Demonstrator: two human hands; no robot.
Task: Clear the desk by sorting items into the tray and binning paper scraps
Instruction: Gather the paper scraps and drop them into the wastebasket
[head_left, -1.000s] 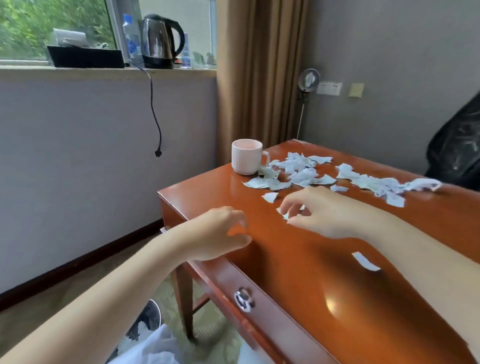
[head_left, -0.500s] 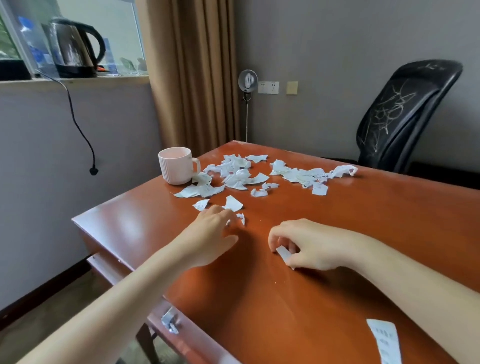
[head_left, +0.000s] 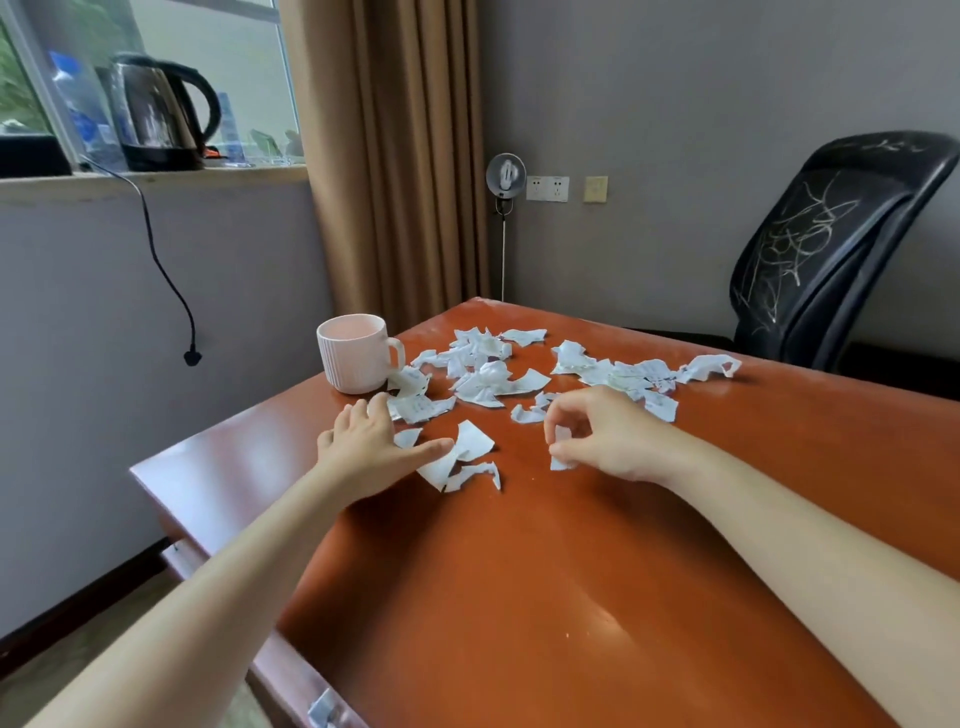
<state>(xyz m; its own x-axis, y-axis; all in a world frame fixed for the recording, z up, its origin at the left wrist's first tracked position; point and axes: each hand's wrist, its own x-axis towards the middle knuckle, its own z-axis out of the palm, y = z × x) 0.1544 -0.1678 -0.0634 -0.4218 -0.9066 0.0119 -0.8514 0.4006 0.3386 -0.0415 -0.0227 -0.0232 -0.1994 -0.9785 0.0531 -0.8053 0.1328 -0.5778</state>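
Half a second on, my right hand has come off the desk and moved toward the far corner. It grasps a small scrap between thumb and forefinger, just short of the main scatter of paper scraps. My left hand has slid forward too. It is released, fingers spread flat on the wood, with fingertips near the pink mug at the far-left edge and thumb touching the three loose torn pieces beside it. One scrap is secured and the left hand is placed to rake more. Most of the paper lies unsorted across the far half. Neither tray nor bin is in view, so I judge the clearing barely begun.
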